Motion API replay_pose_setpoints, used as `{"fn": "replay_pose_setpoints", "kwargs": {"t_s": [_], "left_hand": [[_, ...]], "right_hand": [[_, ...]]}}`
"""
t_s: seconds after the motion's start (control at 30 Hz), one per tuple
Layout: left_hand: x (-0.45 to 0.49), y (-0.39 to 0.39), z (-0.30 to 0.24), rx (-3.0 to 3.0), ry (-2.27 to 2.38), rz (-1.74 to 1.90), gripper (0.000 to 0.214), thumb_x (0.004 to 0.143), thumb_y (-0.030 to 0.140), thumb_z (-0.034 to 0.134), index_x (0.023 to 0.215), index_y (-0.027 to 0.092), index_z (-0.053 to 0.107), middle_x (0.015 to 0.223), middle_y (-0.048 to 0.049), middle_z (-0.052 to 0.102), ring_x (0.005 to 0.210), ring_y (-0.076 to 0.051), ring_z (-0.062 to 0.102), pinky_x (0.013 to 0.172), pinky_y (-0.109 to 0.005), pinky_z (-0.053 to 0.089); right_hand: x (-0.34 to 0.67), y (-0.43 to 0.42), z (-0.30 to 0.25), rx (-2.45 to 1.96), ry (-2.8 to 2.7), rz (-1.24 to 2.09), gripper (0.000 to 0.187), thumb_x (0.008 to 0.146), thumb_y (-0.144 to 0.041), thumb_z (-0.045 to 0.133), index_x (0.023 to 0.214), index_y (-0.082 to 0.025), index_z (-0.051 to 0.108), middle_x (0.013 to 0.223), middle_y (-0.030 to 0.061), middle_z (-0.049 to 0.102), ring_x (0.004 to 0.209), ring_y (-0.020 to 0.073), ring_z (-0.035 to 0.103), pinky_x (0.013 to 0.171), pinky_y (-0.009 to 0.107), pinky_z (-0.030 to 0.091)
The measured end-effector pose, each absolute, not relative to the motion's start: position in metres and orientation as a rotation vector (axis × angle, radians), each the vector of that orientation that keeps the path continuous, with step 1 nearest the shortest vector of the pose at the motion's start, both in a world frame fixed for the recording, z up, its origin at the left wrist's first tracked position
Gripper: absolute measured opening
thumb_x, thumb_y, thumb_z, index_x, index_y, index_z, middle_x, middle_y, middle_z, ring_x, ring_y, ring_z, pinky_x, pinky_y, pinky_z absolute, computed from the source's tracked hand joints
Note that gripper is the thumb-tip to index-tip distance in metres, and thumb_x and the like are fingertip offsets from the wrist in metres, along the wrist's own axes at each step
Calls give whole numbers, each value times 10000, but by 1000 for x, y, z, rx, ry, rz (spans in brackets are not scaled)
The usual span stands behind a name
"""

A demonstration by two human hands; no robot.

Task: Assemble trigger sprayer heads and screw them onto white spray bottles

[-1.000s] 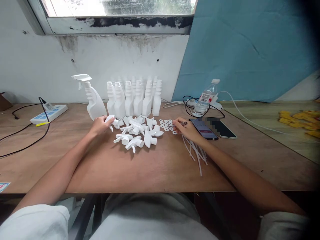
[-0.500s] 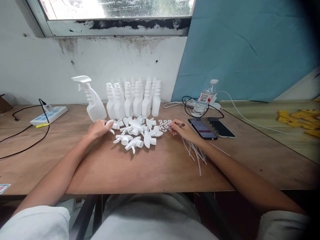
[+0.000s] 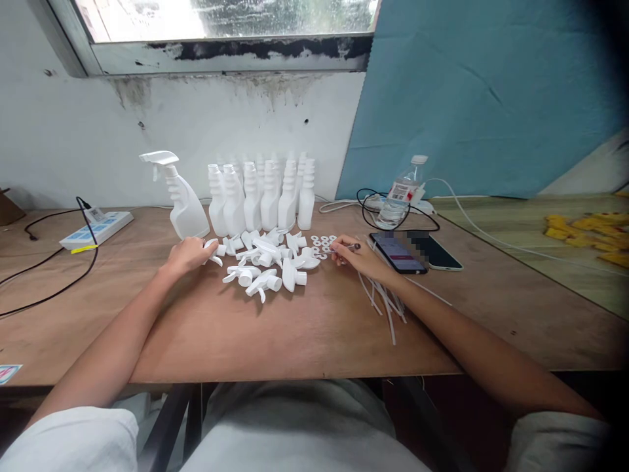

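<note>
My left hand (image 3: 189,254) is closed around a white trigger spray head (image 3: 215,252) at the left side of a loose pile of spray heads (image 3: 265,252). My right hand (image 3: 348,251) pinches a thin, pen-like tool (image 3: 354,247) with a dark end. The tool's tip points left, towards several small white rings (image 3: 323,241) laid out on the table. Behind the pile stand rows of white bottles (image 3: 270,203) without heads. To their left is a bottle with its spray head fitted (image 3: 184,203).
White tubes (image 3: 388,301) lie beneath my right forearm. Past that hand are two phones (image 3: 398,254), a clear water bottle (image 3: 400,196) and looped cables. A power strip (image 3: 98,229) with black cords lies at the left. Yellow pieces (image 3: 584,229) sit on the right-hand surface.
My left hand has shifted slightly left, drawing the spray head a little away from the pile. My right hand has hardly moved.
</note>
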State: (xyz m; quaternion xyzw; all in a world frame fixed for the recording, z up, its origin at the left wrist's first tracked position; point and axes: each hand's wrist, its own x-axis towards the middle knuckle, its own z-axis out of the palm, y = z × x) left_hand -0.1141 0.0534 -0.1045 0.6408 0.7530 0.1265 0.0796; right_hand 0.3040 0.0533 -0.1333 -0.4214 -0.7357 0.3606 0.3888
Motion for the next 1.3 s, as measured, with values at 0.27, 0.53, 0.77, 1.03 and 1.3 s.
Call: {"fn": "replay_pose_setpoints", "kwargs": {"t_s": [0.27,0.53,0.77,1.03,1.3], "left_hand": [[-112,53,-102,1948,2316,165,530,801,612,360,695,162,620,949,-207,695,916,-398,636,713,-384,458],[-118,53,-97,1849,2331,52,509,793,579,358,631,165,607,832,-192,691,775,-365,645,663,-399,455],[-119,51,-98,1765,2294,-37,531,816,566,323,565,175,579,645,-145,670,626,-309,636,666,-394,453],[-119,51,-95,1713,2393,-71,492,810,530,356,694,149,645,711,-168,678,777,-363,653,766,-438,466],[-115,51,-104,1814,2366,-78,593,857,581,294,742,149,683,876,-195,694,904,-391,649,808,-469,479]], "right_hand": [[307,55,-132,-1080,-1871,890,379,864,-542,534,795,-172,574,674,12,611,574,120,527,593,257,409],[313,61,-136,-1116,-1795,858,359,871,-532,523,811,-182,570,682,10,611,567,125,536,583,257,406],[304,53,-133,-1105,-1887,834,375,850,-556,547,874,-185,593,730,12,592,644,134,536,649,260,424],[312,61,-137,-1157,-1829,762,338,857,-515,538,886,-183,592,753,13,634,588,119,552,604,248,427],[321,63,-130,-1291,-1724,509,309,847,-359,455,625,-171,563,448,-3,537,385,120,472,445,246,348]]}}
